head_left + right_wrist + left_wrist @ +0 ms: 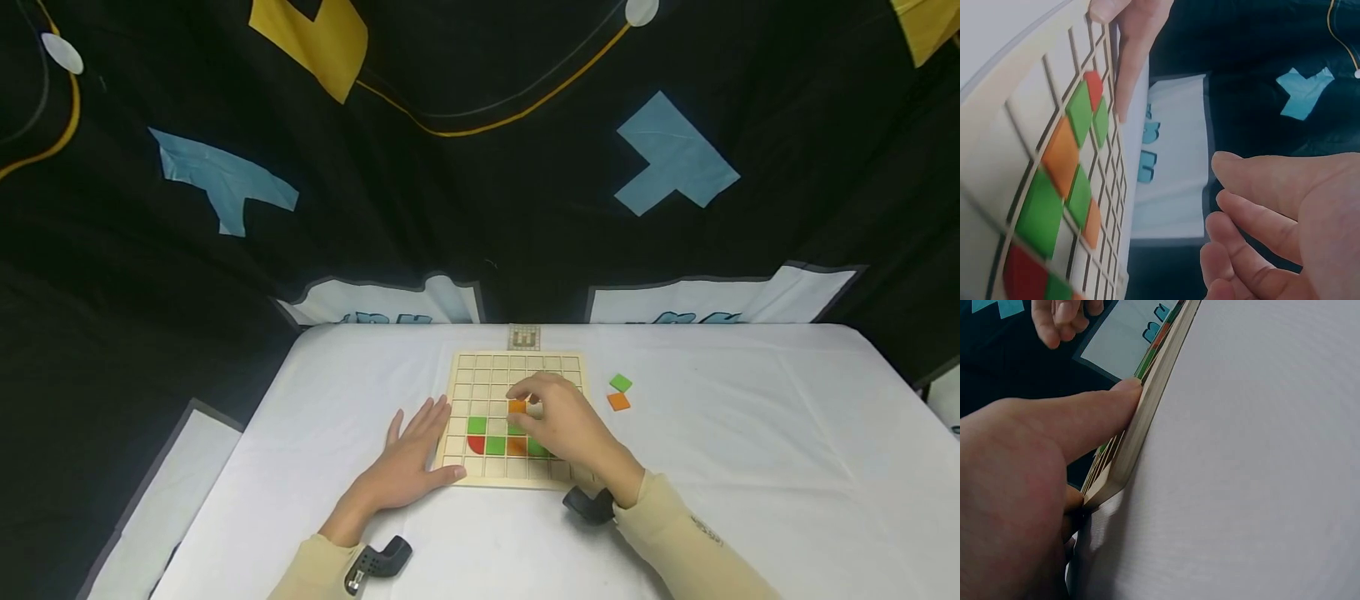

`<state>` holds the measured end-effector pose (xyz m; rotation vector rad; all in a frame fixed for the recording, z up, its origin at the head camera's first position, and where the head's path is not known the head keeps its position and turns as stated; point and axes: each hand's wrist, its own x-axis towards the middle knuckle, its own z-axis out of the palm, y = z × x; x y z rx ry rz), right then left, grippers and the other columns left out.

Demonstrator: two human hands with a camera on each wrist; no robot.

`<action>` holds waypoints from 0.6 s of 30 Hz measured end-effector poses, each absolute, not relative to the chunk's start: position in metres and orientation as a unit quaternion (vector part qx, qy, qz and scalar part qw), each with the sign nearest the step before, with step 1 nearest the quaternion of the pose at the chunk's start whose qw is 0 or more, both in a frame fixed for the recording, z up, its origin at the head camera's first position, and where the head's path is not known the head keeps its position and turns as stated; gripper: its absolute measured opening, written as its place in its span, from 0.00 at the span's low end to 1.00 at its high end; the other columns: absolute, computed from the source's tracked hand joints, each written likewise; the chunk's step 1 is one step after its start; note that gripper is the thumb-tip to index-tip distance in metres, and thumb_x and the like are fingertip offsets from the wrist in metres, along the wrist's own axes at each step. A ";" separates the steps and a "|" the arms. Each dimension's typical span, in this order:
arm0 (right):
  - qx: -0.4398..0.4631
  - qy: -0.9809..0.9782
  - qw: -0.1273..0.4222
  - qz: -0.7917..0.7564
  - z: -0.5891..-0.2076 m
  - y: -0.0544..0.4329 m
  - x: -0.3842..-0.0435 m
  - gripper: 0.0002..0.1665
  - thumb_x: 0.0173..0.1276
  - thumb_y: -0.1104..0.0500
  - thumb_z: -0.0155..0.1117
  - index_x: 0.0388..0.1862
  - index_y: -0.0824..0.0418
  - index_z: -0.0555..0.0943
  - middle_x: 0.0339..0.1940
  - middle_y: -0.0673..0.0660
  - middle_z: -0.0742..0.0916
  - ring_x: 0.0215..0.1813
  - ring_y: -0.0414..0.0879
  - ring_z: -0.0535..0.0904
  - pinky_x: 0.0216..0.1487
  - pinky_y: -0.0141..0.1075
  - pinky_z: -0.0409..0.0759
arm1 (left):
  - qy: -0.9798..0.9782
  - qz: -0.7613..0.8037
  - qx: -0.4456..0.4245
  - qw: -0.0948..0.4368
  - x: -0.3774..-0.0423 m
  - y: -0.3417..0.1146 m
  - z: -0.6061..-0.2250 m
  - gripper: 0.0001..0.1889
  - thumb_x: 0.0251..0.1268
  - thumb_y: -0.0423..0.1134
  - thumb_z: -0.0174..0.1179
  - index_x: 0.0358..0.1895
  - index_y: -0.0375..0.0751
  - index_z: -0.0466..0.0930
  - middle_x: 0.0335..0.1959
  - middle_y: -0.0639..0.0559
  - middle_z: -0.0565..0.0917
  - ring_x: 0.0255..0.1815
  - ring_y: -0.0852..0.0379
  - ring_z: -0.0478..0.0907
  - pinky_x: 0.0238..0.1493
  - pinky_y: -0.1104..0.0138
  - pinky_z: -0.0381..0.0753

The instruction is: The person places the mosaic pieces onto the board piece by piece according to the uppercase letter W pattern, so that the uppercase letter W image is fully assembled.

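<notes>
A wooden grid board [480, 385] lies on the white table, with green, orange and red tiles set in its cells. Along its left side rests my left hand [408, 467], fingers straight; the thumb [1100, 415] touches the near edge. My right hand [558, 421] hovers over the board with loosely bent fingers. Nothing shows between thumb and fingers [1254, 219] in the right wrist view. Just by the fingertips sits an orange tile [517, 407] in a cell. A red quarter-round tile [476, 445] and a green tile [495, 446] lie in a nearer row. The right hand hides some cells.
A loose green tile [620, 382] and a loose orange tile [618, 402] lie right of the board. Behind the board is a small patterned square [524, 337]. A black printed curtain [480, 217] hangs beyond the table [750, 467].
</notes>
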<state>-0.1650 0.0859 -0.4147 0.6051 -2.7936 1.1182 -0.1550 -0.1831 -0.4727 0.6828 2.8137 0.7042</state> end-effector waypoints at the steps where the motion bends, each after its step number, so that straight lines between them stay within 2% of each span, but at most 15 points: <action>1: 0.198 -0.910 0.039 0.363 -0.414 0.090 -0.164 0.15 0.62 0.59 0.75 0.48 0.59 0.87 0.45 0.54 0.87 0.46 0.52 0.81 0.44 0.41 0.79 | 0.941 0.236 0.229 0.080 -0.155 -0.183 -0.473 0.52 0.66 0.64 0.59 0.80 0.34 0.47 0.83 0.45 0.45 0.83 0.46 0.37 0.75 0.40 0.25; 9: 0.181 -0.918 0.055 0.348 -0.415 0.122 -0.160 0.16 0.63 0.58 0.75 0.50 0.58 0.87 0.47 0.50 0.86 0.47 0.51 0.81 0.43 0.41 0.79 | 0.940 0.237 0.232 0.078 -0.156 -0.183 -0.474 0.52 0.66 0.65 0.58 0.81 0.35 0.46 0.83 0.46 0.45 0.83 0.46 0.36 0.75 0.40 0.25; 18: 0.136 -0.928 0.057 0.341 -0.416 0.152 -0.160 0.18 0.63 0.58 0.75 0.52 0.60 0.86 0.48 0.53 0.86 0.46 0.50 0.78 0.42 0.42 0.76 | 0.939 0.240 0.234 0.079 -0.156 -0.185 -0.475 0.52 0.66 0.65 0.58 0.81 0.35 0.46 0.83 0.46 0.44 0.83 0.46 0.36 0.75 0.40 0.25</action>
